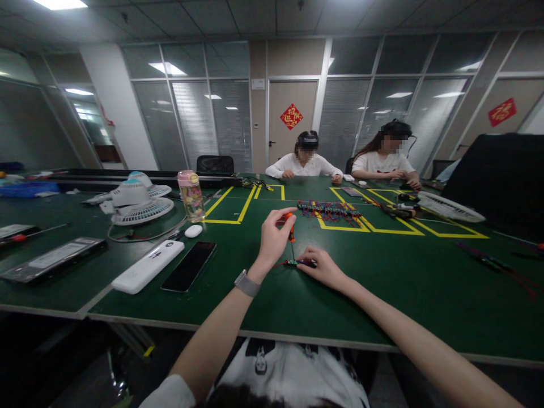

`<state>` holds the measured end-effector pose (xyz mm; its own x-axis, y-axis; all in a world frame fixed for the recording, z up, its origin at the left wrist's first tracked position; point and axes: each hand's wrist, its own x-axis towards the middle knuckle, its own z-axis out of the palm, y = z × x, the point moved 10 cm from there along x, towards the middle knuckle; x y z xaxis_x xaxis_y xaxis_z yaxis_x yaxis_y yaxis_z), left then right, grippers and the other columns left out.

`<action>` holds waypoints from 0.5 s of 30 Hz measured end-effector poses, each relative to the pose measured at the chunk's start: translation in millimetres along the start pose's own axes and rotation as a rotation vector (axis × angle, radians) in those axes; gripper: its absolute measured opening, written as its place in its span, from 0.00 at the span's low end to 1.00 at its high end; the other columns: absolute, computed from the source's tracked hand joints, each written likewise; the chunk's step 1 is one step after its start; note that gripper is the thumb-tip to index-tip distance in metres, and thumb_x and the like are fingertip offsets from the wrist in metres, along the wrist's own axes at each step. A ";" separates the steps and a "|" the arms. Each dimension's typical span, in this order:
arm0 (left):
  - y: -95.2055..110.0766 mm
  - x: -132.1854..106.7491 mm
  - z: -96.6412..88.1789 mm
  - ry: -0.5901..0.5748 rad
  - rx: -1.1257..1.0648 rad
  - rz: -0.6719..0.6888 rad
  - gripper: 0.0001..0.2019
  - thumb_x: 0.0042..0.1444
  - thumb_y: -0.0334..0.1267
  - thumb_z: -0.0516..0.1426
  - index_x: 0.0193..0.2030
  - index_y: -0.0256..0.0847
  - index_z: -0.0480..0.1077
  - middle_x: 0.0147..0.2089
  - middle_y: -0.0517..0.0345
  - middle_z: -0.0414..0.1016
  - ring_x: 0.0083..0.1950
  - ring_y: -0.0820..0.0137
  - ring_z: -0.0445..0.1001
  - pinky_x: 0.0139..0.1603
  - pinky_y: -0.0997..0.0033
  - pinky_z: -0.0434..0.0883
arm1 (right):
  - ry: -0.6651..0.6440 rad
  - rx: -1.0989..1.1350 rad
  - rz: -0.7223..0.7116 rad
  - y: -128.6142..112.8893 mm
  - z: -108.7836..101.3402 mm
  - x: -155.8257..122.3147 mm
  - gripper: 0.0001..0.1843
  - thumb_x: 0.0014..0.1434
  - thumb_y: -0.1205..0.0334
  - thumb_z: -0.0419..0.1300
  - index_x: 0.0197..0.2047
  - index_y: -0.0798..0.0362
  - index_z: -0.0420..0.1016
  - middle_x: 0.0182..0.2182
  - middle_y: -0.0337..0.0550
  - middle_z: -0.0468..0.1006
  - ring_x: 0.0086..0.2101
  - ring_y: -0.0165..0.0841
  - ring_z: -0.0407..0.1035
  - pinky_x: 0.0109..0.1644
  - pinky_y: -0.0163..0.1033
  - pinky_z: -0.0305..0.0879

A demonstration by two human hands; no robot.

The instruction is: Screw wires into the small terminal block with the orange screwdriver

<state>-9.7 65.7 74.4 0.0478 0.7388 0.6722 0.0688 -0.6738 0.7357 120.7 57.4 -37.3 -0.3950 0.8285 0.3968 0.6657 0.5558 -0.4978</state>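
My left hand (276,235) is closed around the orange handle of a screwdriver (291,229), held upright. The screwdriver's thin shaft points down, its tip at a small green circuit board (290,263) on the table. My right hand (323,266) pinches the right end of this board against the tabletop, its fingers covering part of it. A red wire leads off the board's left side. Beyond my hands lies a row of similar green boards (329,211) with tangled red and blue wires.
On the left are a black phone (189,266), a white power bank (148,266), a bottle (192,195) and fan parts (142,207). Yellow tape marks (223,221) the green table (382,283). More wired boards (488,258) lie right. Two people (304,161) sit opposite.
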 end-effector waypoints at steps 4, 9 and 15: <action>0.4 1.1 -1.2 -0.006 0.030 -0.011 0.12 0.60 0.34 0.53 0.48 0.41 0.75 0.49 0.52 0.74 0.48 0.69 0.74 0.46 0.71 0.71 | 0.008 -0.011 0.013 0.9 -0.7 2.1 0.09 0.58 0.61 0.60 0.39 0.53 0.80 0.31 0.43 0.72 0.31 0.33 0.68 0.37 0.37 0.65; -4.1 2.6 4.2 -0.051 -0.046 -0.062 0.15 0.62 0.32 0.50 0.52 0.38 0.71 0.51 0.50 0.76 0.50 0.68 0.74 0.48 0.71 0.71 | 0.017 -0.022 0.022 1.3 -1.1 3.1 0.09 0.58 0.62 0.60 0.39 0.54 0.80 0.31 0.44 0.71 0.32 0.33 0.68 0.37 0.38 0.64; -2.9 1.9 0.8 -0.021 0.003 -0.027 0.12 0.57 0.34 0.56 0.47 0.39 0.74 0.48 0.51 0.75 0.44 0.69 0.75 0.45 0.71 0.72 | 0.027 -0.031 0.018 2.1 -0.5 2.9 0.09 0.58 0.62 0.60 0.39 0.54 0.80 0.32 0.44 0.72 0.33 0.34 0.68 0.37 0.38 0.65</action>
<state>-9.0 69.1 73.4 0.0667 0.7569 0.6501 0.0737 -0.6535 0.7533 121.3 60.9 -36.8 -0.3659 0.8358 0.4093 0.6921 0.5384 -0.4808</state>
